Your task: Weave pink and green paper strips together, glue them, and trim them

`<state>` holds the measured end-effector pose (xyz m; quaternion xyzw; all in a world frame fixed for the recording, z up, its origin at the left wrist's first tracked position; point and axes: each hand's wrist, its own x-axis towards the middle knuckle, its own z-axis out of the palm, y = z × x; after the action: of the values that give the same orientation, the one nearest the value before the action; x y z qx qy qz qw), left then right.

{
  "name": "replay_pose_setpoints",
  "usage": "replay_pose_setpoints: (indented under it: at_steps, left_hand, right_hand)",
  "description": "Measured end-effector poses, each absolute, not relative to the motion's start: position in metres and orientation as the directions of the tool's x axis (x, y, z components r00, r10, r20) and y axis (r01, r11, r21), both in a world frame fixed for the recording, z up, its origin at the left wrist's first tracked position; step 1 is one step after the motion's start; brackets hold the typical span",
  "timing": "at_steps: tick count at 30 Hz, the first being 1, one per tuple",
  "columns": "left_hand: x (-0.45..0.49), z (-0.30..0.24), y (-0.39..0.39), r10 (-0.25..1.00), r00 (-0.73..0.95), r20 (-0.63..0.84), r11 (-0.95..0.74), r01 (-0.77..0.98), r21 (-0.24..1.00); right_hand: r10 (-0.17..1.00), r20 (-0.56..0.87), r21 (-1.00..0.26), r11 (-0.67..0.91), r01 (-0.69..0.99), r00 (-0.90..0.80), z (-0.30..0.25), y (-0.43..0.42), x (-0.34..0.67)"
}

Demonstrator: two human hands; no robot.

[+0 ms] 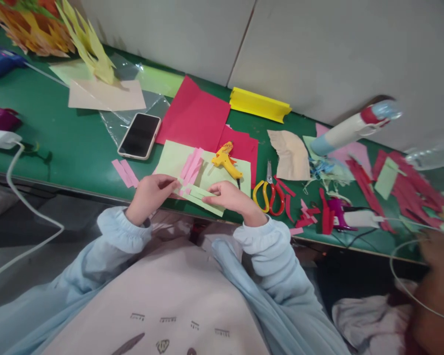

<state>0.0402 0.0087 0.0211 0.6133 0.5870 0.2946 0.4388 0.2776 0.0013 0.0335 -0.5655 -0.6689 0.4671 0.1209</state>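
My left hand (153, 195) pinches the left end of a narrow light green paper strip (203, 202) with pink paper at that end. The right end of the same strip lies between the thumb and fingers of my right hand (233, 201). Just beyond, several pink paper strips (191, 166) rest on a light green sheet (172, 154). On that sheet also lies a small yellow glue gun (225, 161). Scissors (269, 192) with one yellow and one red handle lie right of my right hand. Two pink strips (125, 172) are near my left hand.
A phone (139, 135) and red sheets (194, 116) lie farther back on the green table (70, 138). Red and pink scraps (307, 214), a purple charger-like device (338, 214) and a bottle (350, 129) are at right. A white cable (13, 175) hangs at left.
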Motion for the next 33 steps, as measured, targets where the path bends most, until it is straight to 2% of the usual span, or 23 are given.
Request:
replay_pose_setpoints:
  at_steps: [2,4,6,9,13,15,18,22,27,33]
  left_hand:
    - [0.04,0.022,0.008,0.99,0.137,-0.028,-0.07,0.658,0.75]
    - [0.04,0.021,0.007,0.982,0.155,0.108,-0.189,0.781,0.595]
    - [0.04,0.02,0.007,0.952,0.228,0.205,-0.303,0.804,0.512]
    - [0.04,0.018,0.009,0.856,0.423,0.298,-0.517,0.724,0.456]
    - [0.042,0.02,0.013,0.715,0.648,0.262,-0.695,0.619,0.365]
    - [0.043,0.023,0.014,0.7,0.68,0.22,-0.711,0.632,0.309]
    - [0.048,0.028,0.014,0.708,0.66,0.252,-0.706,0.669,0.231]
    - [0.064,0.034,0.01,0.674,0.66,0.332,-0.737,0.633,0.235]
    - [0.096,0.039,0.001,0.605,0.727,0.324,-0.794,0.526,0.305]
    - [0.132,0.041,-0.009,0.512,0.813,0.278,-0.847,0.423,0.322]
  right_hand:
    - [0.911,-0.325,-0.709,-0.056,0.703,-0.255,0.035,-0.004,0.278]
    - [0.946,-0.278,-0.649,-0.058,0.759,-0.165,0.04,-0.011,0.279]
    - [0.973,-0.217,-0.568,-0.055,0.821,-0.085,0.046,-0.019,0.281]
    - [0.995,-0.099,-0.444,-0.024,0.896,-0.023,0.053,-0.031,0.289]
    - [0.995,-0.075,-0.428,-0.091,0.899,0.065,0.054,-0.045,0.312]
    - [0.981,-0.097,-0.434,-0.194,0.88,0.168,0.052,-0.049,0.329]
    - [0.914,-0.041,-0.374,-0.388,0.842,0.403,0.048,-0.054,0.358]
    - [0.833,-0.009,-0.203,-0.543,0.815,0.553,0.041,-0.056,0.382]
    - [0.815,-0.12,-0.065,-0.576,0.815,0.567,0.038,-0.052,0.377]
    - [0.838,-0.143,-0.097,-0.542,0.835,0.527,0.042,-0.044,0.372]
